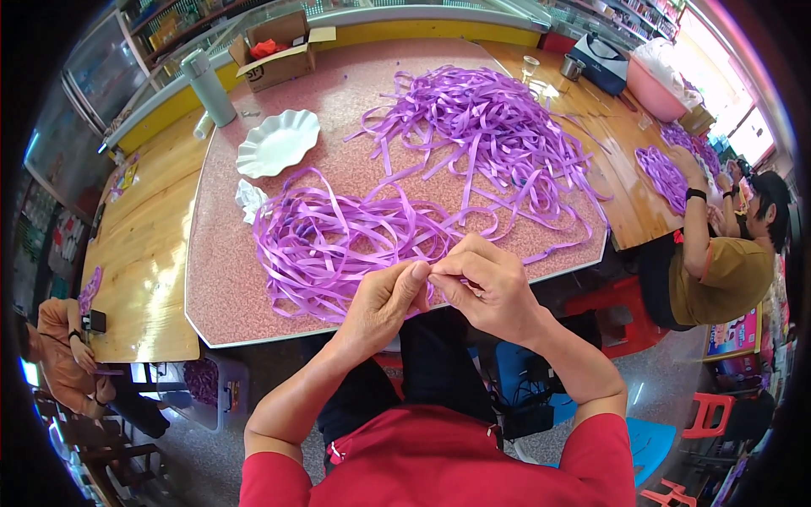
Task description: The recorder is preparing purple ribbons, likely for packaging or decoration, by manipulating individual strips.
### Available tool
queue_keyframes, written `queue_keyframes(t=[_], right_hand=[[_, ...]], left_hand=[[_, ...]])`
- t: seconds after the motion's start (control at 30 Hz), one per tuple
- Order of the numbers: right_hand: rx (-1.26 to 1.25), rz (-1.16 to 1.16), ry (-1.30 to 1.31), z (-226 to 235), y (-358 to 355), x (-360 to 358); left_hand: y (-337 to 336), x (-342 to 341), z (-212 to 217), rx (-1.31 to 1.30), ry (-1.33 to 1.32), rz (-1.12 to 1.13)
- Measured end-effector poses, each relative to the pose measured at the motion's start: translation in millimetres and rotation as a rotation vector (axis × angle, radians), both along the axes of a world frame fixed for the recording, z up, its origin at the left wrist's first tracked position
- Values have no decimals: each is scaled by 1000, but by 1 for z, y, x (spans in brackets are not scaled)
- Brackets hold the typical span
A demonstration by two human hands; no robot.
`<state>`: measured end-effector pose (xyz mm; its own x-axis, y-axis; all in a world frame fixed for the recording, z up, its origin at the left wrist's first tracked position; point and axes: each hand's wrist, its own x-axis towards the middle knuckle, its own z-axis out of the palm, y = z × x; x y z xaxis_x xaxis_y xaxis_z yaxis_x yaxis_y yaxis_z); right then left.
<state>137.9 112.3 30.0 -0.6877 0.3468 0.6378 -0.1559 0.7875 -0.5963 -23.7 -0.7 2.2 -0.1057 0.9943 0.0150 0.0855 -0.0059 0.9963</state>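
Note:
My left hand (pixel 384 300) and my right hand (pixel 486 283) meet fingertip to fingertip at the near edge of the pink speckled table (pixel 224 279). Both pinch the same thin purple ribbon strip (pixel 432 272) between thumb and fingers. The strip leads into a loose heap of purple ribbon (pixel 325 241) lying just beyond my hands. A second, larger tangle of purple ribbon (pixel 486 127) spreads over the far right part of the table.
A white scalloped plate (pixel 277 142), a crumpled white tissue (pixel 250 200), a grey flask (pixel 208 86) and an open cardboard box (pixel 280 49) stand at the far left. A person in a yellow shirt (pixel 726 279) works ribbon at the right wooden table; another person (pixel 63 351) sits at the left.

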Motion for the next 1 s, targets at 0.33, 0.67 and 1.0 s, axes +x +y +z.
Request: queue_keyframes(t=[0.33,0.67,1.0], right_hand=[[-194,-12,-111,1,-1,8],[33,-28,-77,2,0,10],[-506,50,-192,20,3,24]], left_hand=[[-3,12,1,211,72,149],[1,9,7,124,20,41],[-7,-2,-1,162,-257,42]])
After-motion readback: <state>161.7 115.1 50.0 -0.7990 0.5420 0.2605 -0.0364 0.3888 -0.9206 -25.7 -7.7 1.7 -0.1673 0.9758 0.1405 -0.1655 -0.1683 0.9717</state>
